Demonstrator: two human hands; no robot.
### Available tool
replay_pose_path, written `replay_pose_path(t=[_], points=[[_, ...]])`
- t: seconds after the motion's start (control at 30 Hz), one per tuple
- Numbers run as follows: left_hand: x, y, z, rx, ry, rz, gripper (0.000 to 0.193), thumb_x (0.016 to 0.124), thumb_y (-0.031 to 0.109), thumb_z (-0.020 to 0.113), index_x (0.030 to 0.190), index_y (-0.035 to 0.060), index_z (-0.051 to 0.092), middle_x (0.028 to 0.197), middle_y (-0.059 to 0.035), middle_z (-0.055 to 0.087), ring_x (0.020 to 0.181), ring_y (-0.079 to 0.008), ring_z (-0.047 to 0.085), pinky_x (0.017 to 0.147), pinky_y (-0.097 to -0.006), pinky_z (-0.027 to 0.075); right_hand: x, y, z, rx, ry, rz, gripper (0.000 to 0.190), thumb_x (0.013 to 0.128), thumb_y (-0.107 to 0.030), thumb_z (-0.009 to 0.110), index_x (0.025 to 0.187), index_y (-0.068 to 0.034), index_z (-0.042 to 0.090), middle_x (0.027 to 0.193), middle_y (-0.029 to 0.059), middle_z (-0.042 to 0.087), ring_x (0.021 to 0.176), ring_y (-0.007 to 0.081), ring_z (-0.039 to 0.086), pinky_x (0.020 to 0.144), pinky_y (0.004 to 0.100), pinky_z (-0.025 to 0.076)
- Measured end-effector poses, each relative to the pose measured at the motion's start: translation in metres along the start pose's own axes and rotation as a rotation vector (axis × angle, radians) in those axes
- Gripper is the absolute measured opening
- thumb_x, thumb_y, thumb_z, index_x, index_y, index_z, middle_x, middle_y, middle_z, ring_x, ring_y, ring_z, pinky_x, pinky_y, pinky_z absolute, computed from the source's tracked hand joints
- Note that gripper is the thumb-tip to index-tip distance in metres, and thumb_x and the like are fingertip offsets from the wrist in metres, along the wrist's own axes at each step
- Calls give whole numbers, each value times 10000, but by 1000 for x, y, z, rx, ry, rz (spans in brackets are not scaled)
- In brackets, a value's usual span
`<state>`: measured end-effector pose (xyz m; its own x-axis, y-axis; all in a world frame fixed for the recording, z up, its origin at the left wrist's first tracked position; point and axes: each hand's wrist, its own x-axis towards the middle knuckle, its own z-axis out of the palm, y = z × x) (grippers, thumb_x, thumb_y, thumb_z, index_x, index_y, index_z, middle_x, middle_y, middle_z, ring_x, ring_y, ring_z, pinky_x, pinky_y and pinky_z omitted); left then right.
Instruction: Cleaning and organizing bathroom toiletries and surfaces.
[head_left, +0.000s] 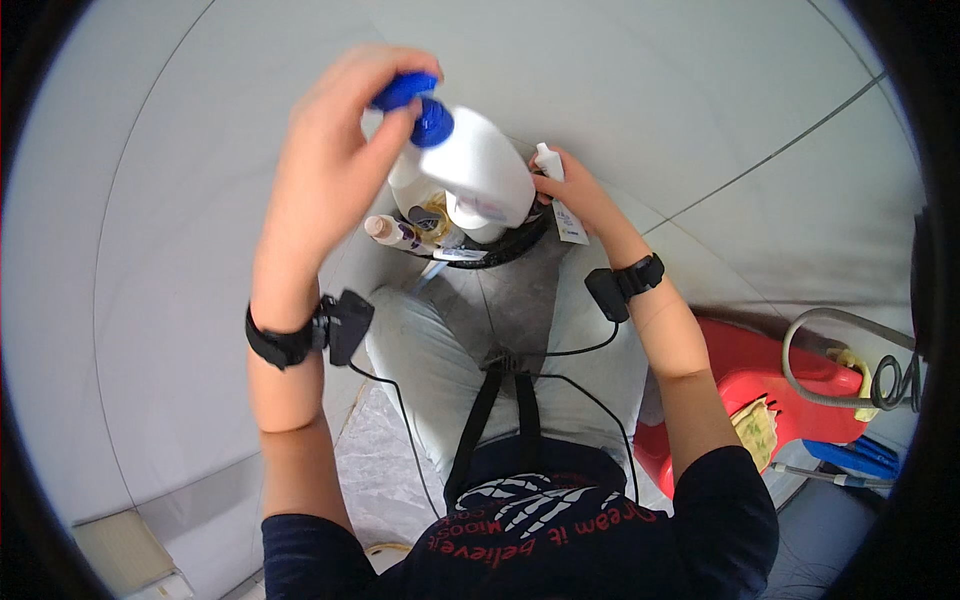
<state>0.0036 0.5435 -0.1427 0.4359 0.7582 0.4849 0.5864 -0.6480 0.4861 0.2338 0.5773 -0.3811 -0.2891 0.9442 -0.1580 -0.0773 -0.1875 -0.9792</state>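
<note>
My left hand grips the blue pump head of a white plastic bottle, which hangs tilted over a round black holder. My right hand is closed around a white squeeze tube at the holder's right side. Whether its fingers also grip the rim is hard to tell. Crowded in the holder are a bottle with a pinkish cap, a clear bottle of yellowish liquid, a small white tube and other white containers, partly hidden by the raised bottle.
Pale tiled wall rises close at the left and ahead. To the right stands a red plastic stool bearing a yellowish cloth. A grey hose loops beside it. Black cables run from both wrist devices to my waist.
</note>
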Motion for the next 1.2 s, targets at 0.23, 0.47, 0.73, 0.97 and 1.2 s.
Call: replay_pose_path(t=[0.23, 0.47, 0.73, 0.97, 1.2], points=[[48, -13, 13, -65, -77, -53, 224, 859, 29, 577, 1077, 64, 613, 1019, -13, 627, 939, -125, 555, 836, -260, 439, -5, 11, 0, 131, 103, -86, 279, 871, -190, 686, 1042, -36, 528, 797, 8, 536, 657, 90, 518, 593, 254, 431], [59, -30, -1, -99, 88, 17, 238, 866, 14, 560, 1102, 27, 595, 1055, -18, 616, 957, -115, 554, 874, -263, 437, -13, 19, 3, 117, 122, -82, 345, 859, -229, 710, 1074, -33, 524, 799, 15, 561, 649, 88, 523, 588, 253, 431], [61, -41, 27, 161, -22, 200, 242, 845, -16, 563, 1079, 36, 591, 1020, -92, 616, 922, -222, 590, 819, -294, 467, -18, 24, 18, -62, 153, -126, 409, 845, -255, 728, 1105, -35, 501, 820, 30, 589, 628, 93, 539, 564, 259, 444], [46, -67, 62, 184, -16, 91, 237, 843, -3, 562, 1069, 54, 603, 1005, -108, 606, 872, -259, 598, 713, -331, 483, -20, 19, 19, -56, 179, -140, 339, 850, -234, 724, 1044, -59, 508, 817, 20, 580, 609, 79, 512, 553, 245, 419], [41, -96, 86, 207, -22, 17, 253, 822, -2, 575, 1067, 56, 598, 1010, -126, 599, 894, -310, 594, 746, -374, 488, -17, 21, 24, -76, 168, -115, 479, 836, -298, 736, 1155, -19, 513, 827, 40, 601, 648, 106, 565, 591, 271, 475]])
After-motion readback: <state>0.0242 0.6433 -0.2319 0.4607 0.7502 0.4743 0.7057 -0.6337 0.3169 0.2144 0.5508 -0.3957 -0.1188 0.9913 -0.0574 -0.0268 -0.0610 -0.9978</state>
